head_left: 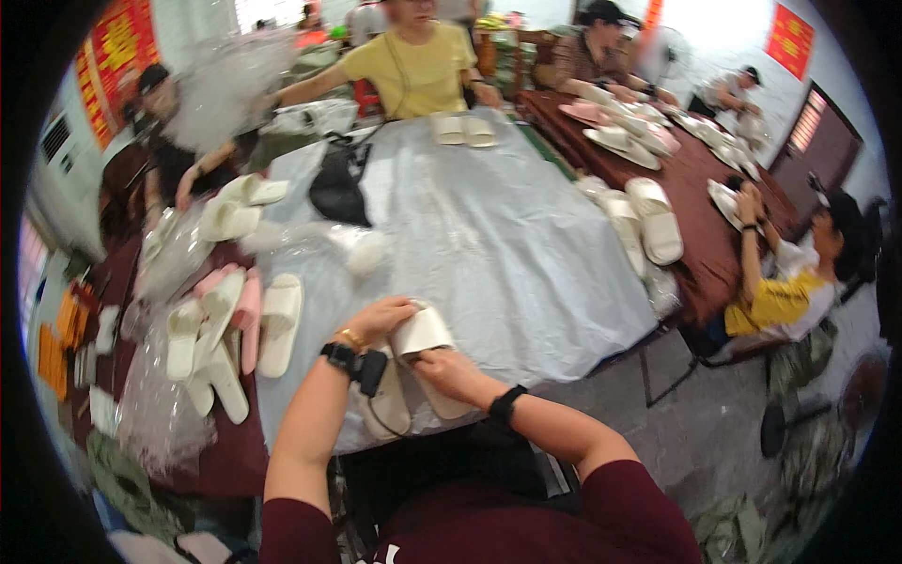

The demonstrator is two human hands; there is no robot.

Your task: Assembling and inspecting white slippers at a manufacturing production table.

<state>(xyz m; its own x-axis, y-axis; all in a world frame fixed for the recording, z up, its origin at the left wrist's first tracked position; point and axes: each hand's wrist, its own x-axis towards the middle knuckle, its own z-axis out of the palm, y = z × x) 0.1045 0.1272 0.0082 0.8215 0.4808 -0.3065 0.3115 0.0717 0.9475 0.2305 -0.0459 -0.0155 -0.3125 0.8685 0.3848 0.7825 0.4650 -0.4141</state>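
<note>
At the near edge of the covered table lies a white slipper (425, 333) with a broad strap, its toe pointing away from me. My left hand (374, 319) grips it by the left side of the toe, fingers bent over the edge. From the right, my right hand (453, 374) has its fingers closed at the strap's opening, the fingertips partly hidden under it. A second white slipper (387, 414) sits beside it, partly covered by my left wrist and a dark device strapped there. Another white slipper (281, 324) rests farther left.
A grey-white sheet (526, 273) covers the table. White and pink slippers (218, 329) and clear plastic bags (160, 414) crowd the left. A black bag (342, 183) lies farther back. A pair of slippers (464, 131) stands at the far edge. Co-workers sit around, one beside the right table (691, 230).
</note>
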